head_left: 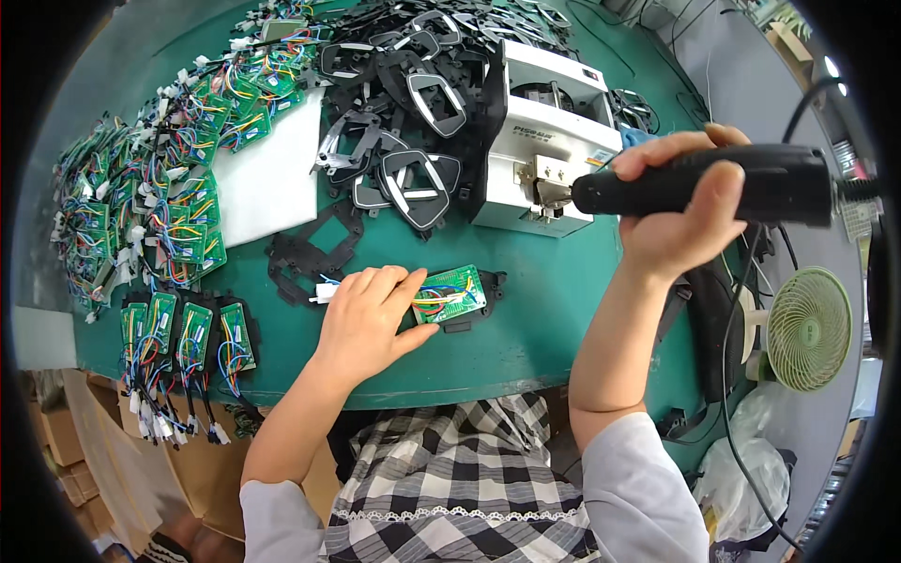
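Green surface, with parts spread over most of it. White machine on the far right half; its front panel carries dark printed lettering, not transcribed, with a metal fixture below.

Black power screwdriver: long axis nearly level, left to right; working end points left at the fixture, cord end right. Contact between its tip and the fixture: cannot tell. The right hand is closed round the handle, thumb on the near side, fingers on the far side; the tool lies across the hand, its tip reaching out to the left.

Black frame on the surface near the person, partly covered by a green circuit board. Board's long axis runs left to right, right end angled slightly away from the person. The left hand holds the board's left end, thumb and index finger parted across it; the visible part lies to the right of that hand.

White connector shows just left of the fingers. Board markings too small to read.
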Action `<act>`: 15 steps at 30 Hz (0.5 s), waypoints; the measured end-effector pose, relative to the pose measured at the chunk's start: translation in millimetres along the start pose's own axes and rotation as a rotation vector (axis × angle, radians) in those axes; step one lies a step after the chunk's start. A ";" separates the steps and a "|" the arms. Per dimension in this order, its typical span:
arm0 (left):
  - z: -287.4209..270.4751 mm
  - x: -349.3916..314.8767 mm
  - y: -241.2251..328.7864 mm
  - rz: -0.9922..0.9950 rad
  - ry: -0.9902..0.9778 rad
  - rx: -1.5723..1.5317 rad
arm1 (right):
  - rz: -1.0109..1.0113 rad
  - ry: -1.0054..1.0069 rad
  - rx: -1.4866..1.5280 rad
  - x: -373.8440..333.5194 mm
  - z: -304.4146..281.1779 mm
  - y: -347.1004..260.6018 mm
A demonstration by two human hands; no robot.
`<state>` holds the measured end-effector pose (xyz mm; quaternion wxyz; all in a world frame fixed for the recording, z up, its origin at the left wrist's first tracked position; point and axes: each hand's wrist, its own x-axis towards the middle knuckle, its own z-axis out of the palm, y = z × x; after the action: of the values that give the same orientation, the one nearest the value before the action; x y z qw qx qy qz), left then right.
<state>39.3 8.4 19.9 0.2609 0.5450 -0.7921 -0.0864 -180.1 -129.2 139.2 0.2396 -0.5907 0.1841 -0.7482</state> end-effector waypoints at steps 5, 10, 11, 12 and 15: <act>1.2 0.1 -4.1 0.008 0.058 -0.013 | 0.024 -0.031 -0.095 -3.6 9.2 8.9; -0.9 1.5 -5.3 -0.006 0.101 -0.028 | 0.063 -0.035 -0.105 -6.4 12.6 9.0; -2.8 2.0 -5.3 -0.021 0.093 -0.022 | 0.062 -0.051 -0.116 -6.3 11.1 10.4; -4.0 2.3 -5.6 -0.022 0.103 -0.019 | 0.056 -0.045 -0.123 -7.6 11.0 10.1; -7.2 3.1 -11.2 -0.029 0.136 -0.002 | 0.073 -0.050 -0.115 -11.3 9.8 8.9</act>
<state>51.3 2.2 22.3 0.3136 0.5606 -0.7645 -0.0537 -167.3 -129.9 127.5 0.2370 -0.6150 0.2424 -0.7120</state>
